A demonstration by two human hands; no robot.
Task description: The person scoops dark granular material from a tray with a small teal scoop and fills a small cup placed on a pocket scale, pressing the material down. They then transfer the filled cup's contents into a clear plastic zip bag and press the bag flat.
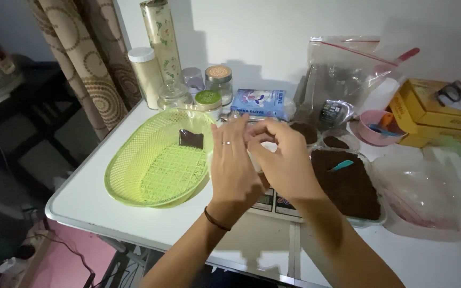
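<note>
My left hand (232, 169) and my right hand (284, 160) meet over the middle of the white table (102, 202), fingers pinched together on something small and pale that the fingers mostly hide. Below them lies a small scale (273, 202), partly covered. To the left sits a light green plastic basket (134, 170) with one small dark packet (191, 138) in it. To the right a clear tray of dark brown powder (348, 186) holds a teal scoop (341, 165).
Jars and bottles (219, 81) stand by the back wall with a blue glove box (262, 102). A clear zip bag (342, 74), pink cup (372, 128), yellow boxes (428, 109) and crumpled plastic bags (428, 197) fill the right. A curtain (89, 64) hangs left.
</note>
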